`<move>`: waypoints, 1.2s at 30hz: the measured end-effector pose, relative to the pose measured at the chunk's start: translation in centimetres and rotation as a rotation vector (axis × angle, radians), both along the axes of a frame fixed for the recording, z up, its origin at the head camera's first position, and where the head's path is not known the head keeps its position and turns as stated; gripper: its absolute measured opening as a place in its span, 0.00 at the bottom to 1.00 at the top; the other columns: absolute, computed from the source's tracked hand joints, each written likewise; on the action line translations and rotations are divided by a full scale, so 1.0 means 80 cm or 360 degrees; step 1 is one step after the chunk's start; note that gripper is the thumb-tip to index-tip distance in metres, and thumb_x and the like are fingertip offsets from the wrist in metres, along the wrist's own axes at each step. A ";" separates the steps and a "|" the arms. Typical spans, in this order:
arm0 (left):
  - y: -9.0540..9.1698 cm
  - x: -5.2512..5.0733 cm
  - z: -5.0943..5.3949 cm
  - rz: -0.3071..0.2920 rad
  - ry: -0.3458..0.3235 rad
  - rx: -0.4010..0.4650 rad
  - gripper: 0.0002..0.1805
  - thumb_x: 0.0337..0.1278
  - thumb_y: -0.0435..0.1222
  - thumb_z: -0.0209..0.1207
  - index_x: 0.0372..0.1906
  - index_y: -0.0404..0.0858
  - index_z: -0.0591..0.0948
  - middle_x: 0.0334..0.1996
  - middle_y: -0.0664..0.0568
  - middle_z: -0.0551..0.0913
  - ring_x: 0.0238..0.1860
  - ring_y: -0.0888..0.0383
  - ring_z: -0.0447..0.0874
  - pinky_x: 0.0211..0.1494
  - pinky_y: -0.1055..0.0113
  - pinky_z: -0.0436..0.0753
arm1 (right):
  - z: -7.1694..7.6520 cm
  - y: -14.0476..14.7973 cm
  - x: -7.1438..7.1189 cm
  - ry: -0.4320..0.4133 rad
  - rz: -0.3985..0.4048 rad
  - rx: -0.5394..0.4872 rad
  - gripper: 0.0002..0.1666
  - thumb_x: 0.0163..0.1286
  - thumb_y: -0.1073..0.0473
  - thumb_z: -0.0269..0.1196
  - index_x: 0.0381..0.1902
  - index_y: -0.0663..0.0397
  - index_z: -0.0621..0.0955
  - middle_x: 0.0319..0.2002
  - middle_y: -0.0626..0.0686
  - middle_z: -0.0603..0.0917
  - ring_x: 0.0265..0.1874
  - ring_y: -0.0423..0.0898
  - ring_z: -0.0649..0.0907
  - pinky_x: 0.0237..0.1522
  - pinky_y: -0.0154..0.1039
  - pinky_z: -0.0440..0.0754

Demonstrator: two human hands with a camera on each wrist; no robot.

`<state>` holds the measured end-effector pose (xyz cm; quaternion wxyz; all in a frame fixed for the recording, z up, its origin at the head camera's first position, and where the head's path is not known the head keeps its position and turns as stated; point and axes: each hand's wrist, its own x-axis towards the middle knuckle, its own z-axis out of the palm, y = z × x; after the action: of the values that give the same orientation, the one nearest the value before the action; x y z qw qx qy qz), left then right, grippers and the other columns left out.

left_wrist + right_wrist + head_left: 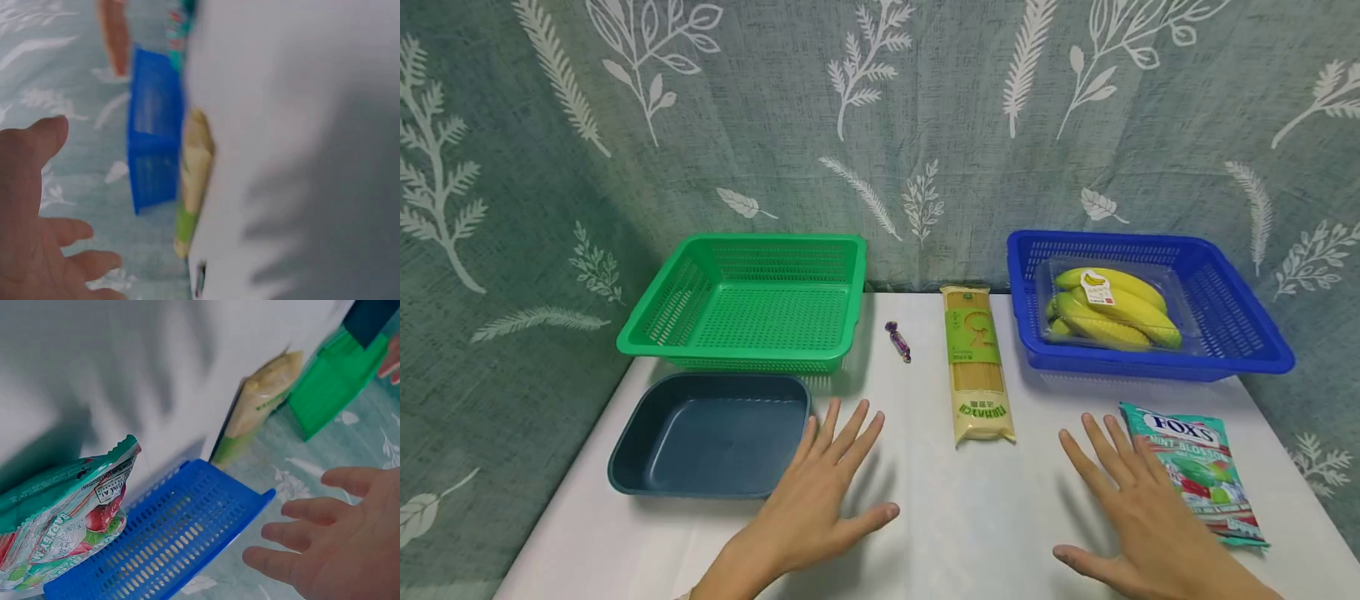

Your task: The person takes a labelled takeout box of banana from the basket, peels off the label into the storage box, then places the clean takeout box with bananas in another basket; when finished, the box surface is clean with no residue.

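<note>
Mint bag (1208, 471) slants lengthwise, FOX'S end pointing away and leftward.

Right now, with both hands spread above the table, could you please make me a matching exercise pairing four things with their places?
Things:
1. bananas
2. wrapped candy
3. Fox's bag
4. dark tray

Places:
A. beside the right hand
B. on the near side of the green basket
C. inside the blue basket
D. between the green basket and the pasta packet

Pairs: 1-C, 2-D, 3-A, 4-B
</note>
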<state>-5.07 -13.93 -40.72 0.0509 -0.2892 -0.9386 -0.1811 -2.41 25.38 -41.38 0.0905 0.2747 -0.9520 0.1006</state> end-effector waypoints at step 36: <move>0.089 -0.065 -0.002 0.0122 -0.0748 0.1290 0.30 0.69 0.43 0.62 0.72 0.50 0.68 0.53 0.55 0.83 0.51 0.59 0.83 0.50 0.52 0.80 | 0.068 0.063 -0.057 -0.0582 -0.0511 -0.0416 0.58 0.71 0.39 0.62 0.81 0.38 0.38 0.77 0.69 0.50 0.65 0.81 0.60 0.51 0.81 0.60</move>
<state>-10.29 -6.81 -40.90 -0.0477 -0.1623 -0.7883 -0.5916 -6.97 30.40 -35.96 -0.0333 0.0834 -0.9628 0.2549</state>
